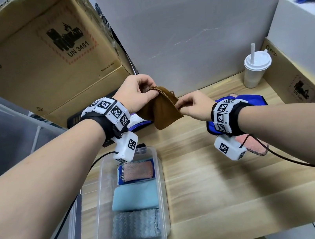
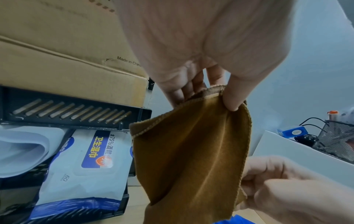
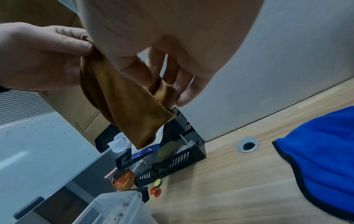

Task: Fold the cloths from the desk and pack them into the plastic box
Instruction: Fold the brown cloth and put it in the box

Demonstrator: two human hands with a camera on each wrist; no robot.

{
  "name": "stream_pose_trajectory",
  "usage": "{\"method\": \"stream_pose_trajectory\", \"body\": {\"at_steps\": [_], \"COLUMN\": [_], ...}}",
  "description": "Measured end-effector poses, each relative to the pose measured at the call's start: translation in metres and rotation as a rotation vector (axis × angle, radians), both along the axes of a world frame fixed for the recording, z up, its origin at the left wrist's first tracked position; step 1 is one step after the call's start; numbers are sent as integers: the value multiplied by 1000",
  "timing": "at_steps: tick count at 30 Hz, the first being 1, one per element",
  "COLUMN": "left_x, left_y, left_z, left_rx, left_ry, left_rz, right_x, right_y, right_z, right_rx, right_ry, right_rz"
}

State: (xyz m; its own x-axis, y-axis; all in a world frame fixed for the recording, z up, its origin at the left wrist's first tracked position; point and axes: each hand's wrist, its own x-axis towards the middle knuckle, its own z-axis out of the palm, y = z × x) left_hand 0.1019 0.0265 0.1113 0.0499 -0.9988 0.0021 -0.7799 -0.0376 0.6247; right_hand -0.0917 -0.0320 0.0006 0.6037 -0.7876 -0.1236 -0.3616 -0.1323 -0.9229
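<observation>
A folded brown cloth (image 1: 162, 109) (image 2: 191, 159) (image 3: 132, 109) hangs in the air above the desk, held between both hands. My left hand (image 1: 138, 93) (image 2: 216, 94) pinches its upper left corner. My right hand (image 1: 191, 104) (image 3: 164, 89) pinches its right edge. The clear plastic box (image 1: 161, 189) (image 3: 114, 207) sits on the desk at lower left, below my left wrist. Inside it lie three folded cloths: a pink-and-blue one (image 1: 138, 171), a light blue one (image 1: 135, 197) and a grey one (image 1: 136, 225). A blue cloth (image 1: 256, 99) (image 3: 321, 163) and a pink cloth (image 1: 253, 144) lie on the desk under my right wrist.
A large cardboard box (image 1: 39, 55) stands at the back left above a black tray (image 3: 168, 162) with a wet-wipes pack (image 2: 84, 163). A white cup with a straw (image 1: 256, 68) stands at the back right beside more boxes (image 1: 299, 68). The box lid (image 1: 72, 236) lies left of the box.
</observation>
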Motion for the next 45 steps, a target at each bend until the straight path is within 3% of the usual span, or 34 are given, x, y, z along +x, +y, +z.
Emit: {"method": "stream_pose_trajectory", "body": {"at_steps": [6,10,14,20,25,31,33,36,38,42,45], "left_x": [5,16,41,41,33,26,23,9,-2,-16,-19], "left_y": [-1,0,10,24,27,32,33,34,31,22,18], "left_z": [-2,-7,-24,-39,-42,-47,-47,-42,-39,-36,-33], "left_rx": [-12,-2,70,158,216,389,428,388,310,208,181], "left_ry": [61,91,77,-165,-316,-459,-403,-74,42,9,-151], "left_rz": [21,106,256,217,148,65,30,-73,-125,-124,-78], "right_x": [1,1,-3,-4,-4,3,8,16,20,18,9], "right_y": [6,3,-15,-23,-16,-8,-2,7,9,8,7], "right_z": [1,5,22,34,32,31,36,43,44,47,49], "right_rx": [-198,-238,-29,-198,-216,-124,-78,-102,-102,-69,0], "right_ry": [133,212,38,237,148,12,-9,7,12,-13,-44], "right_rz": [236,151,-65,80,-13,58,99,195,236,230,180]}}
